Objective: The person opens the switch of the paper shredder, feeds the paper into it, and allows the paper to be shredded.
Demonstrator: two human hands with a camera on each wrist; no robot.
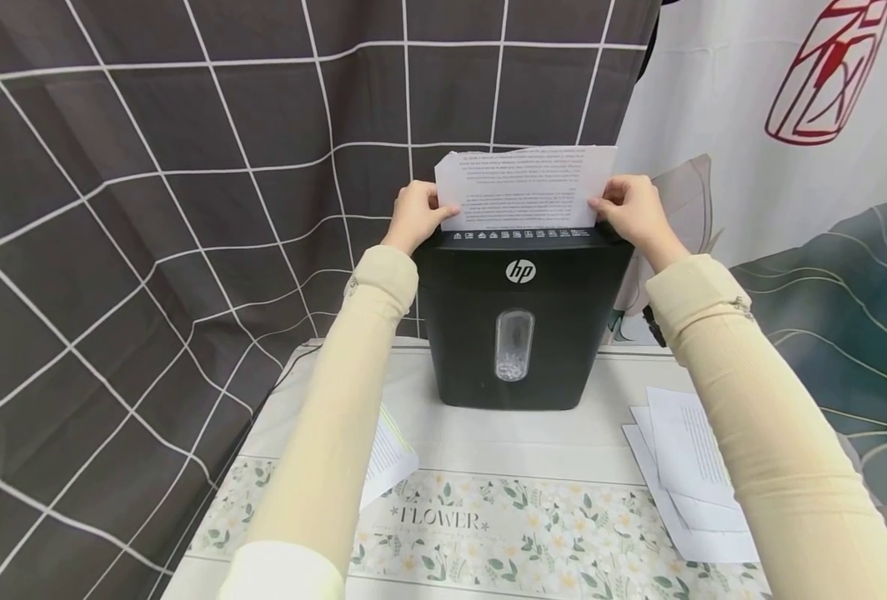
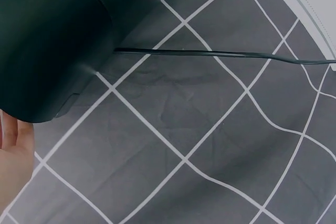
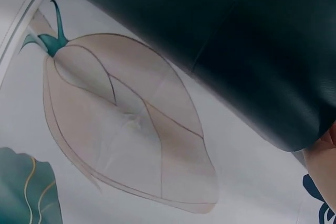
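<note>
hp shredder [image 1: 526, 296] w/ printed pg [image 1: 522, 190]

Prob. looks like a home-office corner, w/ grid curtain [image 1: 263, 117] far left, printed curtain [image 1: 826, 292] far right, flower-print tabletop [image 1: 533, 542] & shredder [image 1: 469, 325].

Wears long, close-fitting sleeves [image 1: 331, 408] in pale cream-yellow, lightly creased. Thickens into broad, turned-back cuffs [image 1: 699, 292] just behind the bare left hand [image 1: 414, 217] and bare right hand [image 1: 635, 212]. Shows small greyish details [image 1: 742, 307] at the cuffs' outer edges. Bears a small black piece [image 1: 653, 326] under the right cuff. Turns whiter in a wide band [image 1: 282, 572] farthest back from the left hand.
</note>
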